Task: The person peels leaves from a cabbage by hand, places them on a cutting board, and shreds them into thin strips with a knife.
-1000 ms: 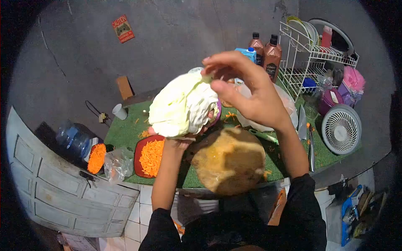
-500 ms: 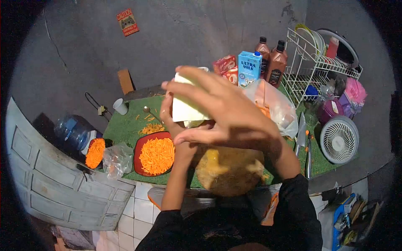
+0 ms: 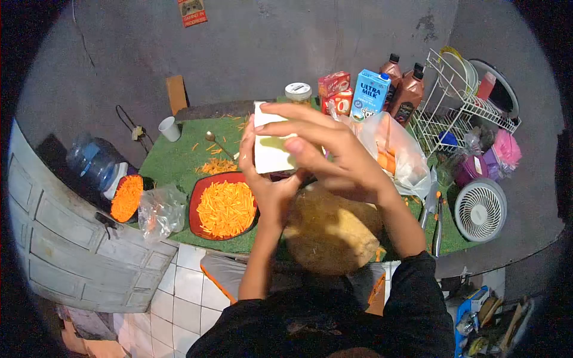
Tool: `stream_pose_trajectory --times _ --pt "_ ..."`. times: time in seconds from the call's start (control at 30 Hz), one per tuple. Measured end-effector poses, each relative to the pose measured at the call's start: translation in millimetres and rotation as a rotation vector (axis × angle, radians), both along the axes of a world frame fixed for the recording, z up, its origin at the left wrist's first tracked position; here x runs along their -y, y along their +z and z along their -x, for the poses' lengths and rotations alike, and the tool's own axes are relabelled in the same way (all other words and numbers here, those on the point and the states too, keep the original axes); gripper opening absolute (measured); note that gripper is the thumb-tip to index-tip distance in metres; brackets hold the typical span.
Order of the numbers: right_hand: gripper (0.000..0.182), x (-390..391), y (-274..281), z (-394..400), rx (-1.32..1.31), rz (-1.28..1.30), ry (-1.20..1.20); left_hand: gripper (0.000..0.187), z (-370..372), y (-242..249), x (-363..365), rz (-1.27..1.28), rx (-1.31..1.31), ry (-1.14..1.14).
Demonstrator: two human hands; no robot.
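Note:
My left hand (image 3: 264, 191) is closed round the lower left of a white box-shaped object (image 3: 274, 156), held up above the table. My right hand (image 3: 343, 146) reaches across it from the right, its long fingers over the upper face and its thumb bent against the front. What the object is cannot be made out, and its right side is hidden behind that hand. Below the hands lies a round wooden chopping board (image 3: 322, 232). To their left, a red square plate (image 3: 194, 206) bears a heap of orange shreds (image 3: 225, 209) that look like grated carrot.
Loose shreds (image 3: 216, 166) and a spoon (image 3: 218, 143) lie on the green table cover. A clear bag (image 3: 161, 212) sits left. Rightward are a bag of carrots (image 3: 391, 152), a milk carton (image 3: 369, 95), knives (image 3: 437, 227), a small fan (image 3: 480, 210) and a dish rack (image 3: 444, 119).
The view has tilted downward a little. My right hand has drawn back to the right across the white object, its thumb rising onto the front face, while my left hand keeps its hold.

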State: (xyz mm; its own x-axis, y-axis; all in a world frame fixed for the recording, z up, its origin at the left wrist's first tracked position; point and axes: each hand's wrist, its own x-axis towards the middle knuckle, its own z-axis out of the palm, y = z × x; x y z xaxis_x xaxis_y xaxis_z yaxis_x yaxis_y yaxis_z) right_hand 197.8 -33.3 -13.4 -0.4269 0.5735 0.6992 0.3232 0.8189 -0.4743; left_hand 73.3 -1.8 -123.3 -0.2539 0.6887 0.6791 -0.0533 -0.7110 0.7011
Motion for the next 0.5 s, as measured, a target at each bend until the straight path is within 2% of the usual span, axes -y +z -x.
stream_pose_trajectory --times 0.03,0.1,0.17,0.2,0.23,0.3,0.43,0.5 --pt "0.033 3.6 2.1 0.6 -0.080 0.113 0.039 0.102 1.4 -2.2 1.0 -0.008 0.040 -0.042" --pt "0.036 6.3 2.6 1.0 -0.141 0.164 0.052 0.106 2.9 -4.3 2.9 -0.017 0.066 -0.034" --pt "0.036 -0.2 -3.1 -0.4 -0.250 0.086 -0.048 0.113 4.3 -4.9 4.1 -0.051 0.101 -0.011" --pt "0.036 6.7 1.4 2.6 -0.338 0.165 -0.160 0.119 3.9 -9.3 2.2 -0.086 0.102 0.027" --pt "0.036 5.2 2.3 1.9 -0.333 0.167 -0.161 0.119 6.2 -12.4 1.6 -0.084 0.106 0.027" --pt "0.035 -1.3 4.0 -3.6 -0.535 0.203 -0.179 0.121 13.4 -15.6 2.4 -0.035 0.150 0.017" --pt "0.036 -18.4 -7.3 -18.6 -0.609 0.194 -0.297 0.128 23.5 -9.3 10.7 0.094 0.308 -0.088" --pt "0.037 -22.5 -13.1 -26.7 -0.672 0.276 -0.366 0.128 26.4 -10.1 12.1 0.062 0.309 -0.059"
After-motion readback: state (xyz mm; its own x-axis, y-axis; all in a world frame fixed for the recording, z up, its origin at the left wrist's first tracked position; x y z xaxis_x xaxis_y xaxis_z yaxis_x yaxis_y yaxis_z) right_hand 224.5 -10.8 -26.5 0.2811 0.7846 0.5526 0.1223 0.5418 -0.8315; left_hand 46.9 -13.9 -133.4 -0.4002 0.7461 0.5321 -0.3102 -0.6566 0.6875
